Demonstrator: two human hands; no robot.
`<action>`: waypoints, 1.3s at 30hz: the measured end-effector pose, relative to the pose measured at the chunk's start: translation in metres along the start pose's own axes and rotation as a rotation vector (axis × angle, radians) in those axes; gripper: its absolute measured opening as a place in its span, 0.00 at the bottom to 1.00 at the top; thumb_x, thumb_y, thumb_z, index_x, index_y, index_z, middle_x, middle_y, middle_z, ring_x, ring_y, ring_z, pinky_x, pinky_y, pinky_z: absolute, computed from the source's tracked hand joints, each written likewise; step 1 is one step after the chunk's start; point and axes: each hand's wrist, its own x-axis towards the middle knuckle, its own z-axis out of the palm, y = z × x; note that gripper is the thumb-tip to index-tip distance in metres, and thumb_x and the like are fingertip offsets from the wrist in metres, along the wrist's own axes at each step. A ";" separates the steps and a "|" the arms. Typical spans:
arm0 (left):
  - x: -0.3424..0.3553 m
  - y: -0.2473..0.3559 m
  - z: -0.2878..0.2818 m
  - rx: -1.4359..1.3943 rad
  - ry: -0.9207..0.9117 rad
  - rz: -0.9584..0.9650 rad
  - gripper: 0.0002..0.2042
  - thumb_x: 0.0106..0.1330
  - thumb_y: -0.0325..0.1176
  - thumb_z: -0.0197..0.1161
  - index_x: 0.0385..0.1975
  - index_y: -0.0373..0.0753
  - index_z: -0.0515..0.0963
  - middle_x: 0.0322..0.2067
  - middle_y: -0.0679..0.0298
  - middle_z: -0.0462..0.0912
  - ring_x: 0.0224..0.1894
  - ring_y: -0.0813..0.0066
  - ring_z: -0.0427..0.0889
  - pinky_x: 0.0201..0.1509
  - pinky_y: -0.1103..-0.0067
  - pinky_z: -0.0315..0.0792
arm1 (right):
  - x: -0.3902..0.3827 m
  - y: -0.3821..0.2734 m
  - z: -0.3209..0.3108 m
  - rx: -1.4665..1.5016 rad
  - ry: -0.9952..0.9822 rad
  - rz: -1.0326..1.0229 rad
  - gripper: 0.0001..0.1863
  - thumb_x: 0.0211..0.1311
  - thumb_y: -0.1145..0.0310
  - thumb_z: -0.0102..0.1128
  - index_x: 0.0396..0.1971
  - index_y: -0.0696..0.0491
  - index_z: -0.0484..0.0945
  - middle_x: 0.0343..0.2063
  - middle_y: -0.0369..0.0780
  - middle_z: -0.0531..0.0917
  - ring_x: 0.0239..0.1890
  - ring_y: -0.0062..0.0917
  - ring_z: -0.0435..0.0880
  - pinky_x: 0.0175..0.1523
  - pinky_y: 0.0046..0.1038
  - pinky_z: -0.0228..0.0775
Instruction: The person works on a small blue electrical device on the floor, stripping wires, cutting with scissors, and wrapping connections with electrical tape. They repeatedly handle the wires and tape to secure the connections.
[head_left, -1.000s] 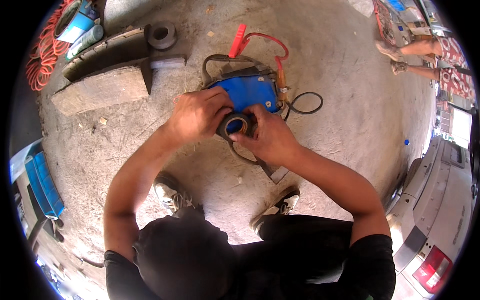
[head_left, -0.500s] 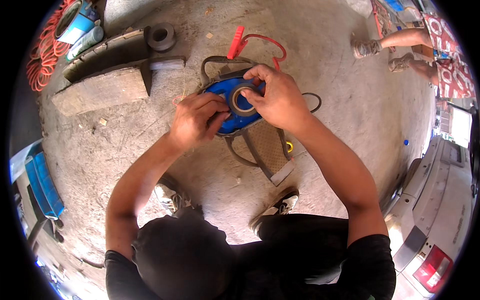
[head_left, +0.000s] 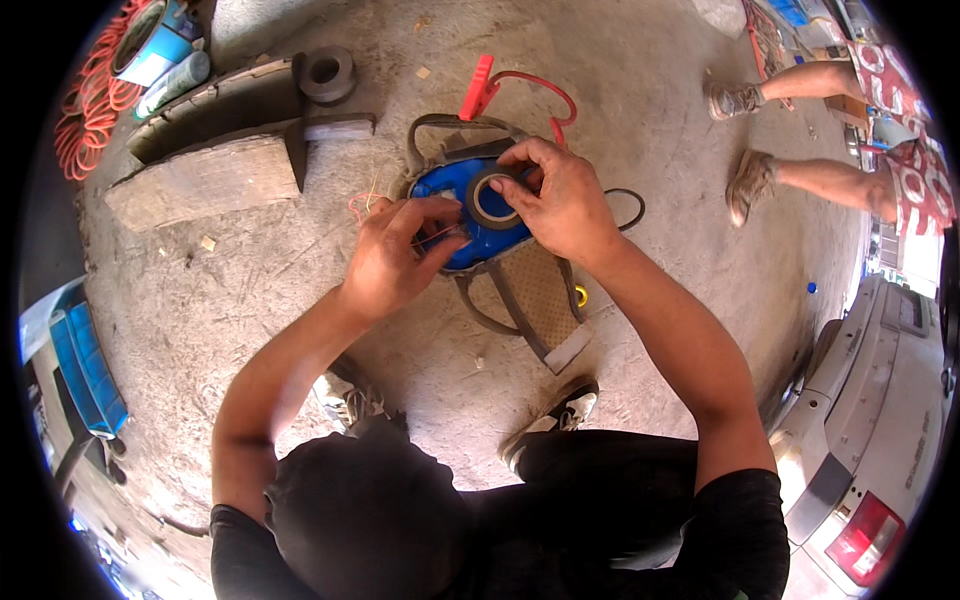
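In my right hand (head_left: 570, 205) is a roll of dark tape (head_left: 477, 207), gripped at its rim with the thumb near the hole. The roll is over the blue inside of an open bag (head_left: 492, 244) on the floor. My left hand (head_left: 388, 250) is at the bag's left side, its fingers curled around thin reddish wire (head_left: 357, 204). Thumb and forefinger stand apart, and fine strands show between them; the exact grip is partly hidden. Dark straps and a tan textured flap (head_left: 548, 300) spread from the bag. A red clamp (head_left: 477, 90) on a red cable lies beyond it.
Left of the bag lies an old trough-like piece with a worn board (head_left: 205, 180), beside a thick grey ring (head_left: 327, 76). A blue bucket (head_left: 153, 45) and orange coiled hose (head_left: 85, 130) are far left. Another person's legs (head_left: 825, 182) and a pale vehicle (head_left: 865, 400) are at right.
My left thumb and forefinger have parted, and the hand has turned a little. The tape roll has shifted slightly up and right. The other person's nearer foot has moved toward me.
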 end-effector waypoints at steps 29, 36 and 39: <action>0.008 -0.005 0.006 0.134 0.125 0.160 0.08 0.51 0.21 0.70 0.30 0.37 0.80 0.30 0.60 0.84 0.30 0.65 0.82 0.36 0.75 0.75 | -0.020 0.002 0.002 -0.445 0.008 -0.483 0.22 0.52 0.59 0.68 0.46 0.51 0.77 0.41 0.46 0.77 0.43 0.43 0.77 0.48 0.39 0.70; 0.003 -0.010 0.014 -0.002 0.130 0.037 0.16 0.54 0.19 0.69 0.38 0.39 0.69 0.30 0.64 0.82 0.28 0.77 0.78 0.32 0.80 0.74 | -0.012 0.005 0.007 -0.460 -0.056 -0.465 0.26 0.46 0.61 0.70 0.48 0.50 0.77 0.44 0.45 0.74 0.47 0.41 0.76 0.53 0.39 0.69; -0.001 -0.019 0.018 -0.045 0.089 0.108 0.17 0.57 0.19 0.67 0.39 0.39 0.66 0.32 0.63 0.81 0.29 0.79 0.77 0.32 0.81 0.73 | -0.011 -0.002 0.003 -0.492 -0.147 -0.408 0.25 0.44 0.62 0.69 0.47 0.50 0.77 0.43 0.45 0.75 0.47 0.42 0.76 0.55 0.40 0.69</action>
